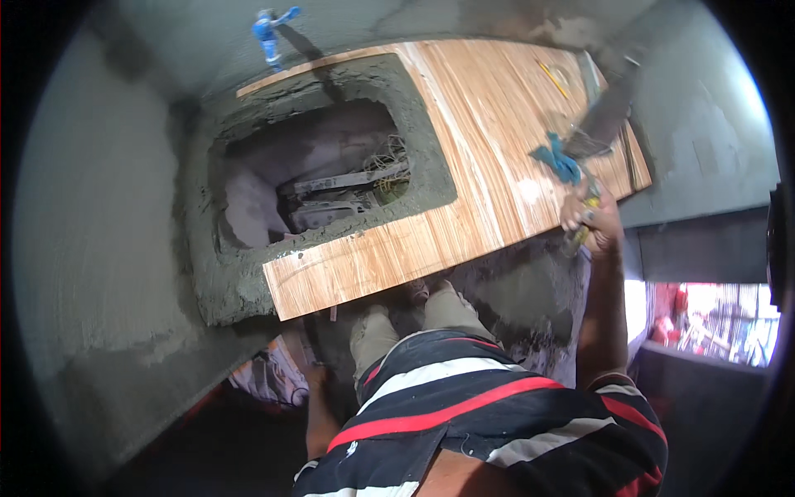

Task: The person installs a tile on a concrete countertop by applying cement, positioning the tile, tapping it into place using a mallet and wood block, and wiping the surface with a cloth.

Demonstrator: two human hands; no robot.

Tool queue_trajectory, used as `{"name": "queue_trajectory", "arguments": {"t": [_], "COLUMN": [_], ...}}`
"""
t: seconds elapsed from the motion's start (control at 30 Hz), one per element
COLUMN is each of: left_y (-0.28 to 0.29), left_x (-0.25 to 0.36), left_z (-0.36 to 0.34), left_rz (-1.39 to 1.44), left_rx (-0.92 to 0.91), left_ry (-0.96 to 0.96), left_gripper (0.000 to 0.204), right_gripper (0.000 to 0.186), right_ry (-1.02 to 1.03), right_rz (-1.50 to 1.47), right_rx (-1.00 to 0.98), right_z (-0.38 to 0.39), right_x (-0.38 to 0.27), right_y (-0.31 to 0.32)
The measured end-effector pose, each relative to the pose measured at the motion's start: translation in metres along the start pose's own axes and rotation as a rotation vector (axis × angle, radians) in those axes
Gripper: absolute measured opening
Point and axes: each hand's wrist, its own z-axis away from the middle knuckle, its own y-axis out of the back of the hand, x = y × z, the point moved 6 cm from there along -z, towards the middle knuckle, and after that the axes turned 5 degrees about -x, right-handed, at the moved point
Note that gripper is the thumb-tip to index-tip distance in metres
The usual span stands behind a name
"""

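My right hand (593,219) is closed round the yellowish handle of a trowel (611,116), whose grey blade is smeared by motion. It is raised over the right end of a glossy wood-grain panel (489,157). A crumpled teal cloth-like piece (558,157) shows beside the trowel, just beyond my fingers; I cannot tell whether it touches the tool. My left hand (315,377) hangs low beside my left leg, below the panel's near left corner. Its fingers are dim and unclear, and whether it holds anything cannot be made out.
The panel's cutout borders a rough opening (331,166) rimmed with wet-looking cement (431,166). Rubble and pale strands lie inside. A blue tap (267,40) juts from the far wall. A yellow pencil-like stick (552,79) lies on the panel. Grey plastered walls (99,207) close in both sides.
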Motion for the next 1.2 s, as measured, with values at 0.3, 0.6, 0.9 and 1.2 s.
{"name": "queue_trajectory", "arguments": {"t": [0.3,0.6,0.9,1.2], "left_y": [0.053,0.030,0.039,-0.069], "left_x": [0.064,0.059,0.186,0.174], "left_z": [-0.045,-0.098,-0.058,0.038], "left_rz": [0.346,-0.280,-0.332,-0.276], "left_rx": [-0.399,-0.494,0.004,-0.306], "left_ry": [0.079,-0.188,-0.283,-0.400], "left_gripper": [0.068,0.066,0.086,0.058], "right_gripper": [0.022,0.047,0.049,0.052], "right_ry": [-0.212,-1.005,-1.364,-1.403], "right_rz": [0.435,1.040,0.936,0.862], "right_rx": [0.905,1.058,0.773,0.524], "right_z": [0.301,0.606,0.846,0.963], "right_x": [0.102,0.242,0.354,0.412], "right_y": [0.037,-0.032,-0.081,-0.023]}}
